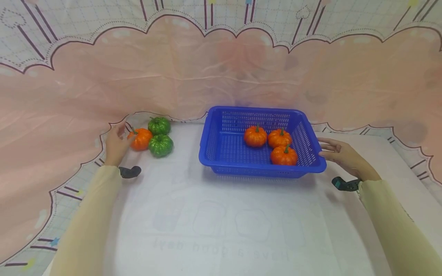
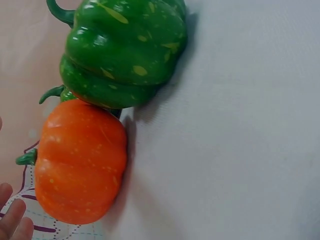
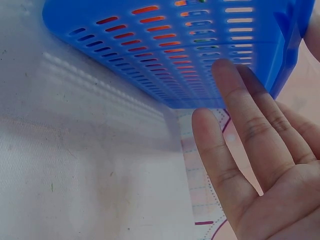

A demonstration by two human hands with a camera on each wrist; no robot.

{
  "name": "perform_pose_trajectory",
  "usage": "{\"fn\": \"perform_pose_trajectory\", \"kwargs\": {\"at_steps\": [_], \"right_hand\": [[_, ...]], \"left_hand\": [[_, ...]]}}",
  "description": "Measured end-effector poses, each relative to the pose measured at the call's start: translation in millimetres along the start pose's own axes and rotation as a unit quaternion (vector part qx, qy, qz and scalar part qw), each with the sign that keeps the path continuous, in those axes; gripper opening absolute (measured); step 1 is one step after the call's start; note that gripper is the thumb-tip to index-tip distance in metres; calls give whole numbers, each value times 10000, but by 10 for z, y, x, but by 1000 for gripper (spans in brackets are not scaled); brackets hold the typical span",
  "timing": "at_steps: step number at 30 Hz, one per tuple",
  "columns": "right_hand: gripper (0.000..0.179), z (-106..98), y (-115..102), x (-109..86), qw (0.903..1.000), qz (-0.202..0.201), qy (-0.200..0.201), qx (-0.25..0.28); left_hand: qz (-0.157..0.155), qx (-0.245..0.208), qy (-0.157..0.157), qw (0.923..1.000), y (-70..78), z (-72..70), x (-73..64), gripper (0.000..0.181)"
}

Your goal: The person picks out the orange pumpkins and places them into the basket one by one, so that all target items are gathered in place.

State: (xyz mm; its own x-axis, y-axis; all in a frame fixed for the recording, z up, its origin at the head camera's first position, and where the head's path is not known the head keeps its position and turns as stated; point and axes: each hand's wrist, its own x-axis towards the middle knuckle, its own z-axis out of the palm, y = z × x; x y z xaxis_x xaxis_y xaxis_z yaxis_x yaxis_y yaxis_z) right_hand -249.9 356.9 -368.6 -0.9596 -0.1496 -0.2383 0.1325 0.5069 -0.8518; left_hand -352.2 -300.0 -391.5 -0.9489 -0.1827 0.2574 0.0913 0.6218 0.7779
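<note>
At the left, my left hand (image 1: 116, 142) is beside an orange toy pumpkin (image 1: 141, 139) with a green stem. In the left wrist view its fingertips (image 2: 14, 220) show at the lower left corner, apart from the pumpkin. Two glossy green pumpkins, one behind (image 1: 159, 126) and one in front (image 1: 160, 145), sit close against the orange one. My right hand (image 1: 345, 156) is at the right end of a blue plastic basket (image 1: 262, 168). Its fingers (image 3: 255, 125) are extended along the outside of the slotted wall, with fingertips right at the rim in the head view.
Inside the basket, toward its right side, are three orange pumpkins: one at left (image 1: 255, 137), one behind (image 1: 279, 138) and one in front (image 1: 284, 155). A white cloth (image 1: 221, 214) with faint mirrored lettering covers the table. Behind hangs a pink patterned curtain (image 1: 221, 73).
</note>
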Motion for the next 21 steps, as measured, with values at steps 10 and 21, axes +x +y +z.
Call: {"fn": "perform_pose_trajectory", "kwargs": {"at_steps": [10, 21], "right_hand": [[78, 11, -9, -7, 10000, 29, 15, 18], [79, 15, 0, -3, 10000, 39, 31, 42]], "left_hand": [[-182, -12, -251, 9995, -108, 42, -24, 67], [-278, 8, -533, 9982, -225, 82, -41, 74]]}}
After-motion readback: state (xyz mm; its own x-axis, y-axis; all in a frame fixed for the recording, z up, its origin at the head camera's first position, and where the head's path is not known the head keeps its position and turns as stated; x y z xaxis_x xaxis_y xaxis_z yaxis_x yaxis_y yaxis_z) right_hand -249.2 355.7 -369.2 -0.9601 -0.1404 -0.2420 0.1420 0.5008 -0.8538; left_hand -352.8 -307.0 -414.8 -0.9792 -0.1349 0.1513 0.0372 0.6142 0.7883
